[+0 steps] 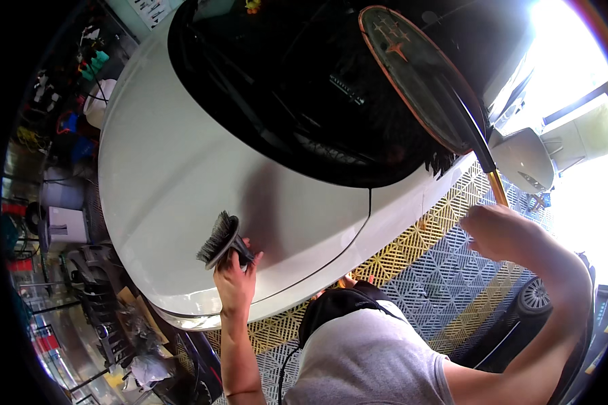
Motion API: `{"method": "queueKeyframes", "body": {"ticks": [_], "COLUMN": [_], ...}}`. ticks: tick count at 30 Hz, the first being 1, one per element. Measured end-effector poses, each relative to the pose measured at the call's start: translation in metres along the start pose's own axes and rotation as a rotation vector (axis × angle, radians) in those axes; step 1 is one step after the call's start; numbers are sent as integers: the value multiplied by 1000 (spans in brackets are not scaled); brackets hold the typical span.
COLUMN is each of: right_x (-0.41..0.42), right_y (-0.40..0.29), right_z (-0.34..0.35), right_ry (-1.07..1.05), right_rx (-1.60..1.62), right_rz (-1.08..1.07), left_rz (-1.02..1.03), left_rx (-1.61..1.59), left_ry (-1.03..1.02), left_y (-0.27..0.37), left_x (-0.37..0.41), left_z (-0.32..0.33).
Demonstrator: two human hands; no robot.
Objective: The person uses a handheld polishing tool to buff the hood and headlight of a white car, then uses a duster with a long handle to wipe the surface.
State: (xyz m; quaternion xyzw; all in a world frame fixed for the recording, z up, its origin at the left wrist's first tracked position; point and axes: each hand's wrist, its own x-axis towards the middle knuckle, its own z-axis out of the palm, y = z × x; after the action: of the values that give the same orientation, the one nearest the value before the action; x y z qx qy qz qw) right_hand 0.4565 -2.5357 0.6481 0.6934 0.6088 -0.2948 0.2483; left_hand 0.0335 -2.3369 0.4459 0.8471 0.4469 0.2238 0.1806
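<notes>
My left hand (235,283) grips the dark handle of a round brush with grey bristles (218,238), held above the white car hood (167,162). The bristles face away from me, to the upper left. In my right hand (501,230) is the gold and black pole (496,185) of a car duster. Its long oval head (410,76), with an orange edge and star shapes on top, is over the dark windshield (294,55). Dark fibres hang from the head's lower end; whether they touch the glass I cannot tell.
The car's side mirror (526,157) juts out near the pole. Yellow and grey grid tiles (420,263) cover the floor. A dark car's wheel (534,294) shows at lower right. At left stand a white bucket (97,106), a white box (67,226) and black car parts (99,298).
</notes>
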Motion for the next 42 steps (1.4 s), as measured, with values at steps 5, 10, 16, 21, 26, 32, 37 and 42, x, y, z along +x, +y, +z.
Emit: {"method": "queueKeyframes", "body": {"ticks": [5,10,16,21,26,32,37,42], "right_x": [172,285,328,366,390,406,415,408], "right_y": [-30,-90,-150,-192,-215,-233,-234,-203], "right_z": [-31,-98,-156,-163,-161,-159,-167,-190], "right_ry": [735,588,650,648,668,614,612,773], "right_rx": [-42,127,191,-313,-425,-609,-519,-271], "right_rz": [-499,-399,-557,-475,-346,-179,-202,-379], "left_rz": [41,3,-44,-32,-5,-3,-16,20], "left_rx": [61,31,33,6,-5,32,43,37], "left_ry": [-4,1,-2,0,39,38,23,41], "left_y": [-6,-5,-7,-4,-7,-9,-12,-11], "left_x": [-2,-1,-8,-4,-5,-4,-9,-6], "left_z": [-2,-3,-6,-7,-4,-4,-2,1]}}
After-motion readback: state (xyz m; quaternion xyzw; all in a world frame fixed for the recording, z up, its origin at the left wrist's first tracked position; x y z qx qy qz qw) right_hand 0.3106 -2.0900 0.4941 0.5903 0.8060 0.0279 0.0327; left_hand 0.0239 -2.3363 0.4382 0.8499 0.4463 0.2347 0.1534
